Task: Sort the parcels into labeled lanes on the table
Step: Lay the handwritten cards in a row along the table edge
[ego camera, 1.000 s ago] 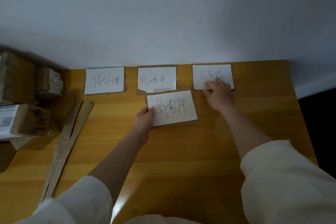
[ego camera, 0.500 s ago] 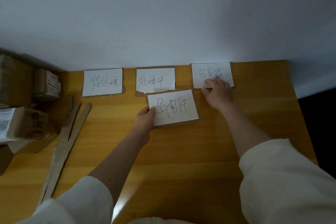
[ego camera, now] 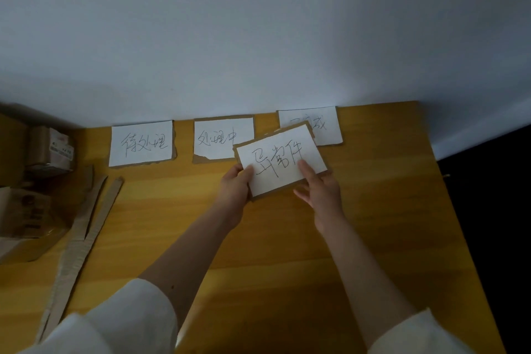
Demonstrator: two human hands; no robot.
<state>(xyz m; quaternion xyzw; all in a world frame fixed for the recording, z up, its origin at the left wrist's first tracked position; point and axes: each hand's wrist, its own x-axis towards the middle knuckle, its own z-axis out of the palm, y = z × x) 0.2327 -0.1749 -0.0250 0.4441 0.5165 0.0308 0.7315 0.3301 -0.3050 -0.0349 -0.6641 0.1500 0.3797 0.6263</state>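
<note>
held card [ego camera: 283, 160]: 异常件 | left card [ego camera: 142, 143]: 待处理 | middle card [ego camera: 219, 137]: 处理中

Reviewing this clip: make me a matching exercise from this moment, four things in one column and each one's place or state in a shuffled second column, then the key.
Things
1. 异常件 card
2. 待处理 card
3. cardboard strips
4. parcels

Places or states
A. stacked at the table's left edge
B. leftmost card, flat by the wall
C. held tilted by the left hand and right hand
D. lying loose on the table beside the parcels

Pairs: 1-C, 2-B, 3-D, 4-A
</note>
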